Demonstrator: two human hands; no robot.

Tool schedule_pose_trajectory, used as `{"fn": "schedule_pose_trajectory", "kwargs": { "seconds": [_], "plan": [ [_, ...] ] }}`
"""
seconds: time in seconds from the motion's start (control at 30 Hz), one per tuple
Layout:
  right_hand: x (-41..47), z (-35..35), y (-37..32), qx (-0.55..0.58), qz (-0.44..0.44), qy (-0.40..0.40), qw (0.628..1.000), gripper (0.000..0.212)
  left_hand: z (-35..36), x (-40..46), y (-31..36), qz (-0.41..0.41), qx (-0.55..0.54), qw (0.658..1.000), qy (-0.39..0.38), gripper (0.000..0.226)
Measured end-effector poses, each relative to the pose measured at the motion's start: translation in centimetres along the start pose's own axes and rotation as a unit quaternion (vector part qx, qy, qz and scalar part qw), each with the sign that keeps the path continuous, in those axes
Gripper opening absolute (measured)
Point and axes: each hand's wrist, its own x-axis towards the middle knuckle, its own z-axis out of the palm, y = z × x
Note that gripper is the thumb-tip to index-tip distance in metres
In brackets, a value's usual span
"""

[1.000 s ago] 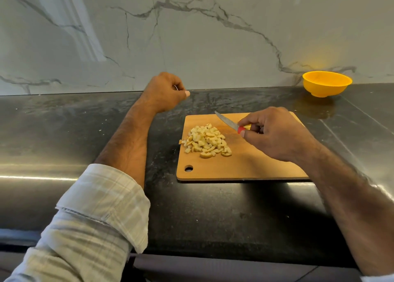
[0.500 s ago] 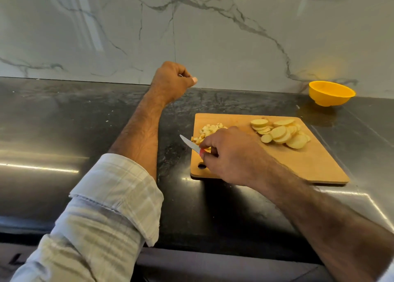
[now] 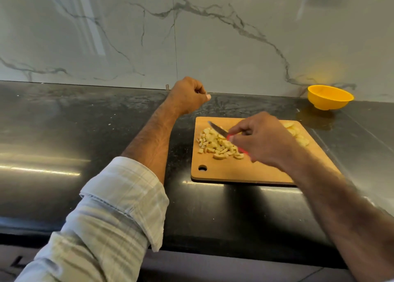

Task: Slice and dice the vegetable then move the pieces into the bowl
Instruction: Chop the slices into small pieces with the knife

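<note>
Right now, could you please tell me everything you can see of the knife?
The knife is small, with a narrow, pointed blade that looks like metal and a red handle, mostly hidden. The right hand grips the handle. The blade points left and away from the person, over the pile of diced pieces on the wooden cutting board. Whether it touches the pieces cannot be told; the hand is blurred.

You will find no readable text, label, brand, number or sign on anything in view here; nothing carries lettering.
</note>
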Motion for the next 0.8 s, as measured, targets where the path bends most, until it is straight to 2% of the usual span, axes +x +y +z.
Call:
{"fn": "schedule_pose_trajectory", "kwargs": {
  "seconds": [0.17,0.27,0.4,0.57,0.8],
  "plan": [
    [1.6,-4.5,5.3,0.021,0.074,0.111,0.991,0.012,2.7,-0.6,2.0,0.055,0.069,0.996,0.01,0.013],
    [2.6,-5.5,7.6,0.032,0.101,0.151,0.983,0.011,5.4,-1.5,4.4,0.095,0.094,0.989,-0.058,0.012],
    [2.7,-5.7,9.2,0.004,0.087,0.18,0.98,0.014,8.3,-2.1,7.3,0.128,0.102,0.974,-0.158,0.031],
    [2.4,-6.4,10.1,-0.008,0.08,0.218,0.973,0.013,10.4,-1.9,8.6,0.117,0.096,0.951,-0.269,0.051],
    [1.9,-6.3,9.4,0.0,0.057,0.224,0.973,0.013,10.2,-1.7,8.4,0.125,0.068,0.955,-0.259,0.048]
  ]
}}
